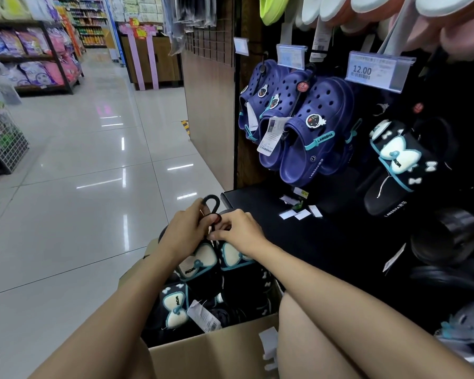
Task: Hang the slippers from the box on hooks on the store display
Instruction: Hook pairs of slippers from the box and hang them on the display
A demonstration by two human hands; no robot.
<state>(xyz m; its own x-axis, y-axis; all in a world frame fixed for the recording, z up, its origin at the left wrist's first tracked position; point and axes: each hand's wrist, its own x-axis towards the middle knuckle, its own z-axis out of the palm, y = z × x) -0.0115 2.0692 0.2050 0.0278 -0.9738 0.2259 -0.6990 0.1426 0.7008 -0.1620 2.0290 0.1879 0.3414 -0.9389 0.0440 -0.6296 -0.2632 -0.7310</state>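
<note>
Two hands, left hand [185,232] and right hand [237,231], pinch a black hanger [211,205] joining a pair of slippers [216,258] above the box's [216,348] far edge.

Glossy tiled floor [93,160], stocked aisle shelves [36,56]

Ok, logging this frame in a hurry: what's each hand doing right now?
Left hand: closed, gripping the black hanger loop of the slipper pair.
Right hand: closed, pinching the same hanger lower down.
</note>
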